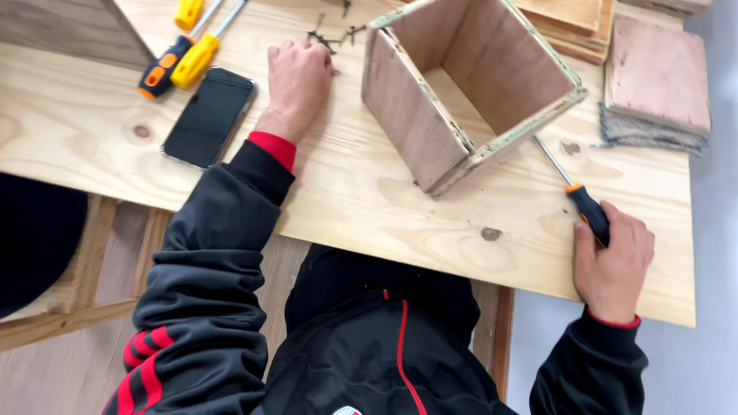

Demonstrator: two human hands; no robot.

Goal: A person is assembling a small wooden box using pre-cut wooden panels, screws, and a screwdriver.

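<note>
Two bare hands rest on a pale pine table (369,192), the largest surface in view, which carries everything else. Next in size, an open plywood box (469,84) lies on its side near the table's middle, its mouth turned up toward the camera, between the two hands. Beyond it on the right, flat plywood squares (657,73) sit stacked on a frayed grey cloth pad (646,134). A black phone (209,117) lies face up just beside the left wrist.

The right hand (613,261) is clenched around the black and orange handle of a screwdriver (588,211) at the near right edge of the table; the steel shaft runs up and left, its tip close to the box's lower right corner, though contact cannot be told. The left hand (298,81) lies knuckles up with its fingers curled over a small scatter of dark screws (332,37); whether it grips any cannot be told. Two spare screwdrivers (181,61) with yellow, orange and blue handles lie side by side above the phone, apart from both hands.
</note>
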